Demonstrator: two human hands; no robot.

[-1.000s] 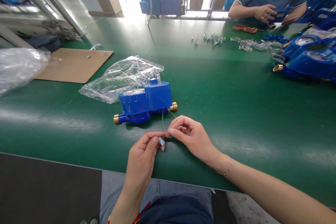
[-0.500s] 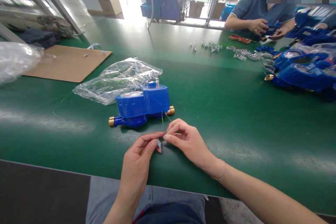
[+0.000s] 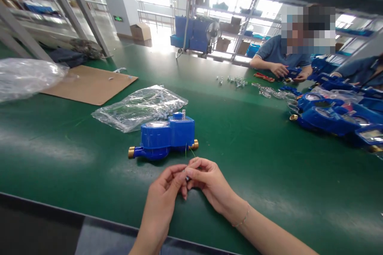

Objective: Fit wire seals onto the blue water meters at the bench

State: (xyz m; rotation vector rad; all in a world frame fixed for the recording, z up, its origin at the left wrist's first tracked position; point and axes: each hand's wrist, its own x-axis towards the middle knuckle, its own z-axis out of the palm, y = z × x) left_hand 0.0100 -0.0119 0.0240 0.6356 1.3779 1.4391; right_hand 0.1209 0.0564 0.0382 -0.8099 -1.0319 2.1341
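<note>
A blue water meter (image 3: 164, 137) with brass ends lies on the green table (image 3: 254, 159) just beyond my hands. A thin green wire (image 3: 188, 152) runs from its right side down to my fingers. My left hand (image 3: 164, 193) pinches a small clear seal on that wire. My right hand (image 3: 206, 181) meets it fingertip to fingertip and pinches the wire. The seal is mostly hidden between the fingers.
A clear plastic bag (image 3: 140, 105) of small parts lies behind the meter. A cardboard sheet (image 3: 89, 83) and another bag (image 3: 26, 75) sit far left. Several blue meters (image 3: 332, 115) and loose metal bits (image 3: 237, 81) lie at the right, where a seated person (image 3: 278, 57) works.
My view has tilted upward, showing more of the room. My two hands have closed in on each other, and the seal that showed between them is now mostly covered.
</note>
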